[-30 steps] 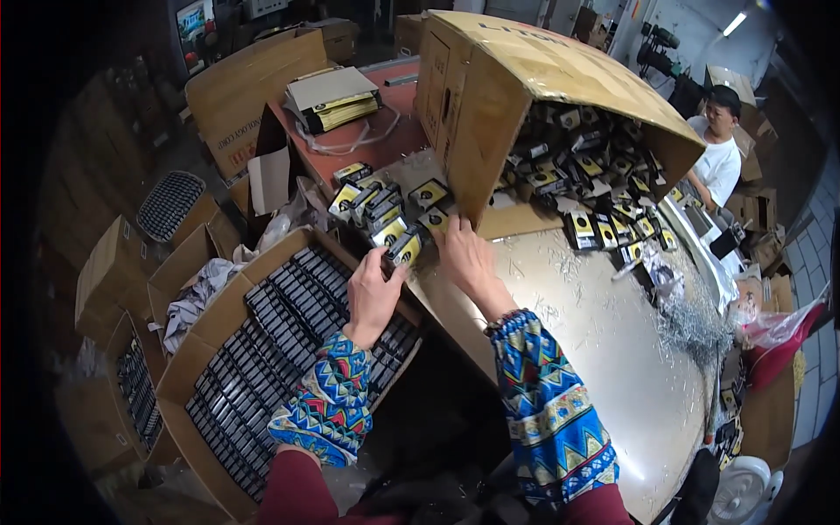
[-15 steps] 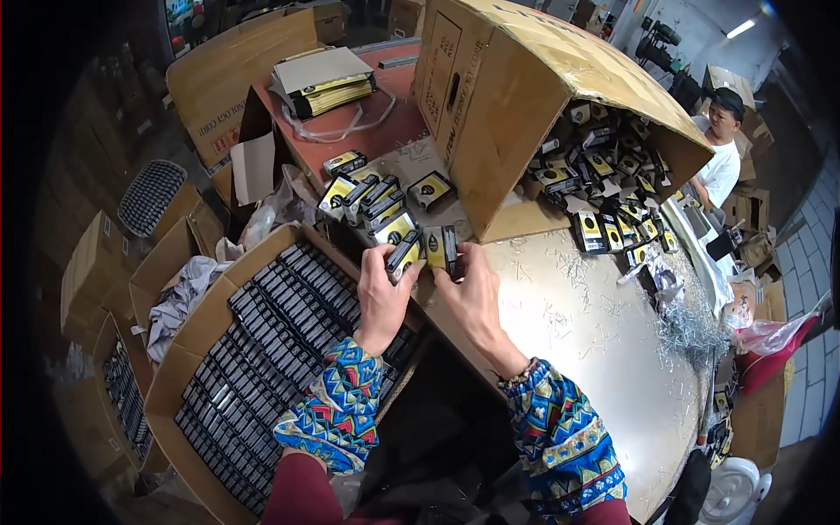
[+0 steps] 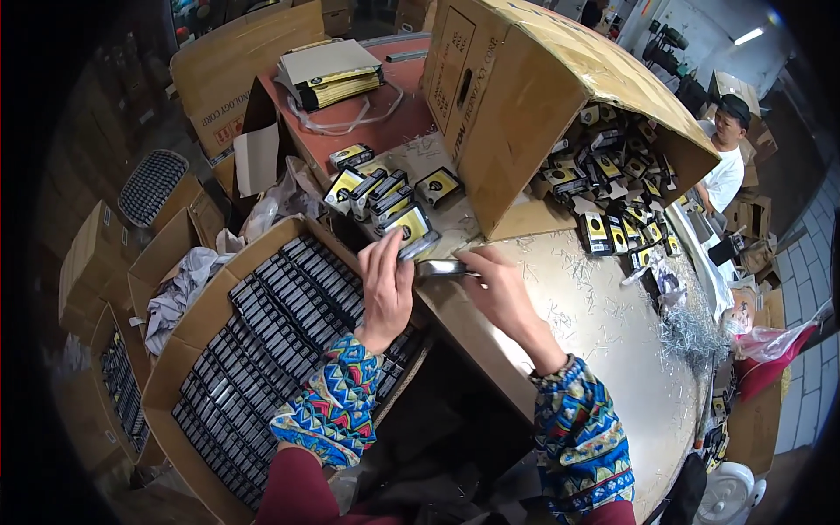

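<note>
My right hand [image 3: 500, 293] pinches one end of a small black box [image 3: 441, 268] above the table's near edge, with a narrow side turned up. My left hand [image 3: 386, 293] has its fingers stretched out, their tips by a blurred black-and-yellow box [image 3: 409, 229] at the front of a small cluster. Behind it, several more black-and-yellow boxes [image 3: 381, 191] stand close together. Another box [image 3: 437, 185] lies to their right. Below my left hand, an open carton [image 3: 188, 343] holds tight rows of small dark boxes [image 3: 254, 376].
A large carton [image 3: 490, 122] lies on its side, loose boxes [image 3: 608, 179] spilling from its mouth. Thin metal pieces [image 3: 691, 332] are scattered and heaped on the table [image 3: 560, 385]. Flat card pieces [image 3: 337, 74] are stacked at the back. A person [image 3: 726, 162] is at the far right.
My left hand has loosened from its box and straightened its fingers. My right hand has shifted slightly right, and its box has turned from upright to lying level.
</note>
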The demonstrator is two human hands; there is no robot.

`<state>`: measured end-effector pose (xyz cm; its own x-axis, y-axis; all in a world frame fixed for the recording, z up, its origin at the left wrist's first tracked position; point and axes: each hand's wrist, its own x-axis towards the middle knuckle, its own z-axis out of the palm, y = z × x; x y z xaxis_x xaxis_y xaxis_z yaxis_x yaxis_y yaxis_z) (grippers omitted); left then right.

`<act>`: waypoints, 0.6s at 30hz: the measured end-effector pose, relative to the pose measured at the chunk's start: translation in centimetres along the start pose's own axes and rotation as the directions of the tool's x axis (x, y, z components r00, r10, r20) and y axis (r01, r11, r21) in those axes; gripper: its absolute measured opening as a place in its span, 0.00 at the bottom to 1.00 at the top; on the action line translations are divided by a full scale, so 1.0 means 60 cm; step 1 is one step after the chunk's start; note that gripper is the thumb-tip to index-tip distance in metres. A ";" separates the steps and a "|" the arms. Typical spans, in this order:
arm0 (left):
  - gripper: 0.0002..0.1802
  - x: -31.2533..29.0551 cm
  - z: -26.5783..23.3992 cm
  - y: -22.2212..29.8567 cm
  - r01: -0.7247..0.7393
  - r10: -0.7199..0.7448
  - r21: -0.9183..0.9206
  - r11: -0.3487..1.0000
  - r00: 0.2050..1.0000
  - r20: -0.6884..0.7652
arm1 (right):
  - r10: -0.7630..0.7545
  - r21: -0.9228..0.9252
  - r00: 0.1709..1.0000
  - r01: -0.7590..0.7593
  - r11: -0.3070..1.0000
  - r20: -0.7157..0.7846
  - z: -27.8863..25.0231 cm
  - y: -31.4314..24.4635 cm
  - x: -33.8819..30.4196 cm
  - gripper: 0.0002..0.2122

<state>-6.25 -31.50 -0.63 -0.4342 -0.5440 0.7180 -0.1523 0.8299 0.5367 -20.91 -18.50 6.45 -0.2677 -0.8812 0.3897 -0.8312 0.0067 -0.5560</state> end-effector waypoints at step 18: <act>0.46 -0.005 0.052 0.006 -0.009 0.007 -0.110 0.994 1.000 -0.024 | 0.472 -0.407 0.825 -0.332 0.851 0.313 0.071 0.053 0.291 0.35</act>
<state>-8.94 -30.65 -1.99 -0.4139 -0.5412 0.7320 -0.0497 0.8164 0.5754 -26.14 -35.87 8.37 -0.4603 -0.8712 -0.1704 -0.8164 0.4909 -0.3042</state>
